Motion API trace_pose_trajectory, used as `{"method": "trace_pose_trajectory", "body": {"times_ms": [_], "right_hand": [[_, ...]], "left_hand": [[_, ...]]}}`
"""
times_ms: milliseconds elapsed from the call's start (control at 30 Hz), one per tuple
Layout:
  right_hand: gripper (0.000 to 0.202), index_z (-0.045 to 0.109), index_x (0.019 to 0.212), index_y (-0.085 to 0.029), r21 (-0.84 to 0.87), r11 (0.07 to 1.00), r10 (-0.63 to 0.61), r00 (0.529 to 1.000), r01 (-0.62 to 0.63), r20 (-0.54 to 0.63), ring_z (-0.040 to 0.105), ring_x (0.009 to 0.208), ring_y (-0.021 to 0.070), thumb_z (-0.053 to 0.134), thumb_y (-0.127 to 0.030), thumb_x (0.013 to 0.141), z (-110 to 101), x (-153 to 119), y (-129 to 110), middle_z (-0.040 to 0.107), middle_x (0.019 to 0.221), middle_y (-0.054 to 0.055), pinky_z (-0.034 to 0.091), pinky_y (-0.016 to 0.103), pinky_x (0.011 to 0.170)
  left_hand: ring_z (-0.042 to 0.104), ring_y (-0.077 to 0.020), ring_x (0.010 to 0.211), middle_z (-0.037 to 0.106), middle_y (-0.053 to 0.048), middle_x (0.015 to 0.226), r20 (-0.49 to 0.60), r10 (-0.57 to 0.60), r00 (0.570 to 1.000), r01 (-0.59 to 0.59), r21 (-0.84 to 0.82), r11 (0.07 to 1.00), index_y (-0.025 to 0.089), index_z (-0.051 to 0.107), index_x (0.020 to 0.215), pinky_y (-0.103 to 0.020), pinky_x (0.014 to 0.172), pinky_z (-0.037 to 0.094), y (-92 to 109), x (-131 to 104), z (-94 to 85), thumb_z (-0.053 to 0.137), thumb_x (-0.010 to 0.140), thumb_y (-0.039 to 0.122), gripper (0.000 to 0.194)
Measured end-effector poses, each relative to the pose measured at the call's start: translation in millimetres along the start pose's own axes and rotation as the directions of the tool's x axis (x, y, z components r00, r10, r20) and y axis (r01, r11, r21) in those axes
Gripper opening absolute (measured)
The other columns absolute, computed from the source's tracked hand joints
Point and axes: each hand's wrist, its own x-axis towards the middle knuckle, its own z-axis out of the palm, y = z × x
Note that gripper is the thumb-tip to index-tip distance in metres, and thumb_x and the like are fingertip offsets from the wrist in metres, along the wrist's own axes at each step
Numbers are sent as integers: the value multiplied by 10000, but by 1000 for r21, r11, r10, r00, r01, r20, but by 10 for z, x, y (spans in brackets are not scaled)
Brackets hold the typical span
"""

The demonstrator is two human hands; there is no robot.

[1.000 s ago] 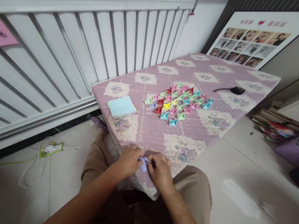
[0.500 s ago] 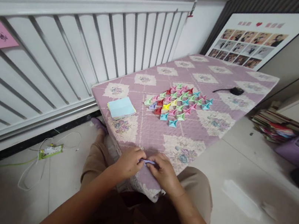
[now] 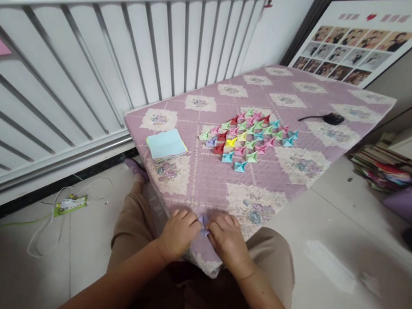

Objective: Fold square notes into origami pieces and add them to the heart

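Between my two hands, at the near corner of the table, is a small piece of folded purple paper (image 3: 204, 223). My left hand (image 3: 180, 231) pinches its left side and my right hand (image 3: 228, 239) its right side; the fingers partly cover it. Farther up the cloth stand several folded paper pieces (image 3: 251, 143) in rows, coloured red, pink, green, blue, yellow and purple. To the left of them lies a stack of square paper sheets (image 3: 166, 145), light blue on top.
A floral purple tablecloth (image 3: 210, 181) covers the table, with a black object with a cord (image 3: 333, 119) towards its far right. A white radiator (image 3: 128, 55) runs along the left. On the floor are a power strip (image 3: 71, 205) and, at right, stacked papers (image 3: 378, 165).
The purple paper, seen edge-on as a thin strip before, now shows a wider folded face between my fingers. Both hands have turned slightly, and the view has tilted down a little.
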Motion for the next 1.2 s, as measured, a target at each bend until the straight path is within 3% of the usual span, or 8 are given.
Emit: {"method": "trace_pose_trajectory", "body": {"times_ms": [233,400,933,1200], "right_hand": [[84,647,852,-227,148,984,97,995,-96,-2,519,894,201,572,-256,875,12,-66,84,623,882,38,345,344,828],[156,638,796,-226,162,967,201,980,-199,1,516,861,195,571,-335,884,1,-63,64,605,854,30,325,346,803],[235,600,705,-213,17,924,381,924,-381,-10,488,850,205,591,-382,867,17,10,-54,585,817,32,294,350,781],[135,661,892,-254,88,915,397,917,-393,-32,512,903,218,618,-375,851,42,-11,-37,616,879,27,296,358,807]], "left_hand": [[503,-215,932,611,-33,934,-17,-228,974,219,-210,953,228,642,838,-369,820,348,33,-41,-75,543,879,290,124],[519,-216,918,625,-25,899,35,-335,942,330,-286,899,229,649,784,-369,818,347,45,8,-123,570,855,307,132],[553,-227,916,646,-27,911,139,-339,931,354,-109,929,210,636,817,-363,782,333,36,126,-251,525,884,361,199],[545,-220,904,642,-20,900,130,-318,939,335,-134,933,215,626,797,-363,775,327,-10,116,-206,520,889,360,202]]}}
